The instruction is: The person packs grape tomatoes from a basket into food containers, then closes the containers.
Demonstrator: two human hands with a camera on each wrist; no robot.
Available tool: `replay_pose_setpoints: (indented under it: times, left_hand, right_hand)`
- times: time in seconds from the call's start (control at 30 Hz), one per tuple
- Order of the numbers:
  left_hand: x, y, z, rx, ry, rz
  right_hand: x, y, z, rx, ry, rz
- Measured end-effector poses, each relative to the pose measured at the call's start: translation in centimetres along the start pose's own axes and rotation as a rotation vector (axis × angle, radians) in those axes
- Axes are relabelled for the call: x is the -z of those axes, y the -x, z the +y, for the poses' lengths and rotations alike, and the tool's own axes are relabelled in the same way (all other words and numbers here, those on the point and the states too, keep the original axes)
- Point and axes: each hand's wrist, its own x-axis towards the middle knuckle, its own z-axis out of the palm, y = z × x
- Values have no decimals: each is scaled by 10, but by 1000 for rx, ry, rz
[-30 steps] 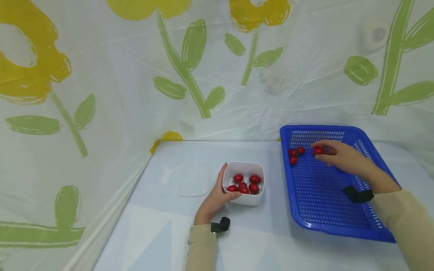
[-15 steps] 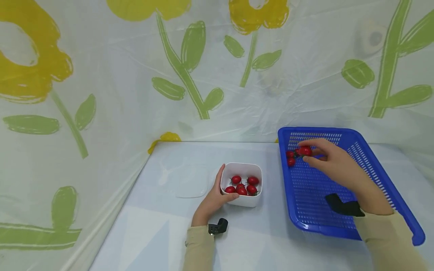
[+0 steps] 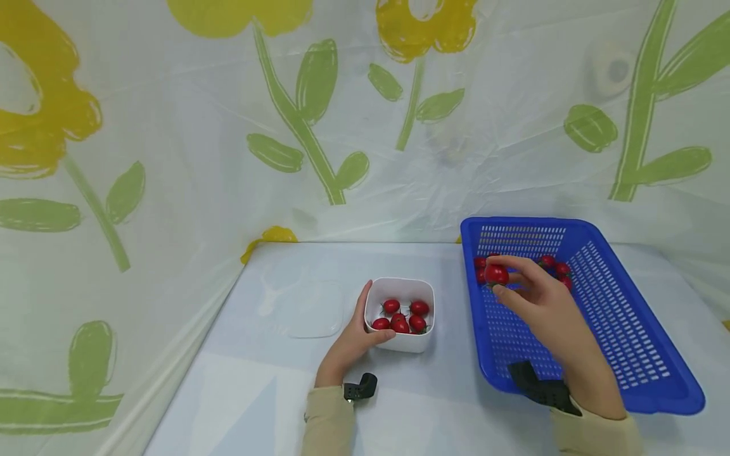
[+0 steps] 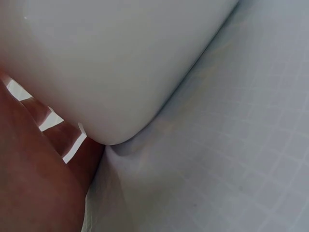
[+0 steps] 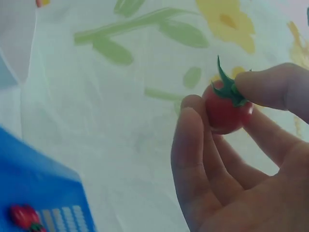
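Observation:
My left hand (image 3: 349, 345) grips a small white square container (image 3: 409, 344), thumb over its front rim and fingers along its left side. Several red cherry tomatoes (image 3: 419, 308) with green stems lie inside. In the left wrist view, the smooth container wall (image 4: 106, 63) rests on the table beside the fingers. My right hand (image 3: 550, 310) pinches one cherry tomato (image 3: 497, 275) between thumb and fingers, over the left part of a blue plastic basket (image 3: 474, 329). The right wrist view shows the thumb at the green calyx of this tomato (image 5: 224, 113).
More cherry tomatoes (image 3: 563, 270) lie in the basket's back right, and others at its left wall are partly hidden by my right hand. A clear, flat, lid-like square (image 3: 315, 320) lies left of the container. Behind the table hangs a flower-patterned curtain (image 3: 217, 158).
My right hand has moved left with the pinched tomato, uncovering tomatoes at the basket's back right. The left hand stays on the container. The head view has shifted slightly.

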Motion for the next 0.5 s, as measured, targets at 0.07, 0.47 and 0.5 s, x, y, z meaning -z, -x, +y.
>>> replay_pose_setpoints:
  times: [0.07,0.47,0.5]
  left_hand:
    - [1,-1,1,4,2,0]
    - [0,2,3,10,5,-3]
    - [1,1,2,10,-1,1]
  right_hand:
    - [-7,2,0,-12,-86,18]
    - [-32,1,-1,-60,-390,163]
    - [-34,0,-1,-71,-378,164]
